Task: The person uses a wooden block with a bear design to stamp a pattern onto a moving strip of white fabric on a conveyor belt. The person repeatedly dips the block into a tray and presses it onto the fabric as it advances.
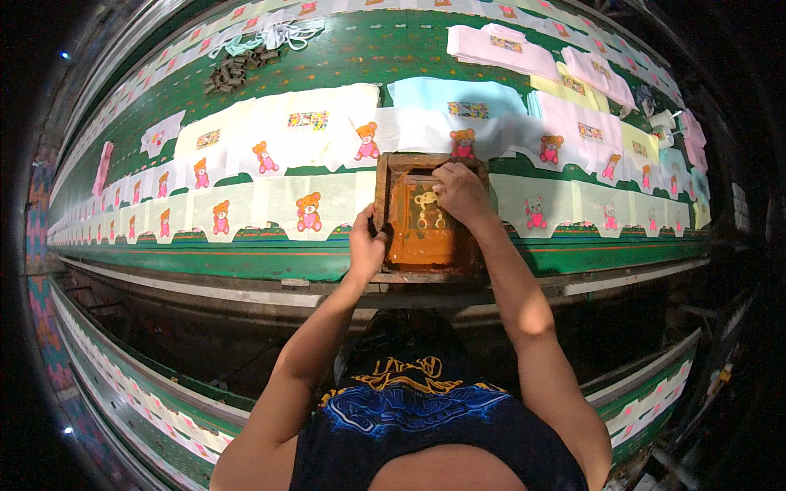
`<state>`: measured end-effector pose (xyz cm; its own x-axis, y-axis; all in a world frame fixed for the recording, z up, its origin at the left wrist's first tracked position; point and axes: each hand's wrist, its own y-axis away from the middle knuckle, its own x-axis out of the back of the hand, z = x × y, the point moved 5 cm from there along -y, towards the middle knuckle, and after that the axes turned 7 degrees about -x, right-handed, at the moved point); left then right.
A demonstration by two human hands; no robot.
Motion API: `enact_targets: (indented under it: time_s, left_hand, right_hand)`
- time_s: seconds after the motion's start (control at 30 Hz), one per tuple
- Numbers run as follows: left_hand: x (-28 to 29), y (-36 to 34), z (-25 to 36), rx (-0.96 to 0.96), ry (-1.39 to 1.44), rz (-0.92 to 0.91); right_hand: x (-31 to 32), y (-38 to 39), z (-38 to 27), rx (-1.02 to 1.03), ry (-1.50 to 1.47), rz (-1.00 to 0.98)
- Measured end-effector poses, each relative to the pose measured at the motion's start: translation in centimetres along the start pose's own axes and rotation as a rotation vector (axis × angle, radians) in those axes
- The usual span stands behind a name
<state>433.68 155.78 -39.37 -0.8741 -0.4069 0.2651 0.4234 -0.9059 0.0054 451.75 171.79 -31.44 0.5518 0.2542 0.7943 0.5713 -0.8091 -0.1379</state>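
Observation:
A wooden screen-printing frame [429, 276] with orange-brown ink and a pale bear stencil lies on cream fabric pieces [516, 221] along the green table [246, 268]. My left hand [368, 240] grips the frame's left side, fingers closed round it. My right hand [461, 193] is closed on a squeegee [421, 173] at the top of the screen, partly hiding it. Fabric pieces either side carry printed bears, those to the left pink and brown, those just to the right paler.
Stacks of pink cloth [483, 45], yellow and light blue pieces lie at the back, beside a dark pile of small pieces [233, 69] and pale cords [278, 34]. A rail [622, 278] runs along the near edge. Another printing table [651, 405] stretches below, behind my body.

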Motion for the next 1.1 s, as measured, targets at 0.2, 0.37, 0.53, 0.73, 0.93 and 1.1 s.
enact_targets:
  time_s: [0.2,0.37,0.53,0.73,0.93,1.1]
  left_hand:
    - [0.4,0.3,0.4,-0.016,-0.052,0.009]
    - [0.3,0.0,0.6,-0.034,-0.105,0.006]
    - [0.3,0.1,2.5,-0.015,-0.107,-0.017]
    - [0.4,0.2,0.5,-0.020,-0.082,-0.024]
    - [-2.0,1.0,5.8,-0.112,-0.108,0.026]
    - [-10.7,1.6,7.1,-0.104,0.007,0.054]
  right_hand:
    - [-1.4,8.8,-2.5,0.034,0.016,0.078]
    - [-1.3,14.8,-4.5,0.066,0.070,0.024]
    - [1.1,16.0,-4.0,-0.017,-0.154,-0.018]
    - [-1.2,18.4,5.7,-0.644,-0.257,0.287]
    - [0.1,18.9,7.3,-0.776,-0.288,0.237]
    - [6.4,20.8,13.6,-0.659,-0.276,0.371]
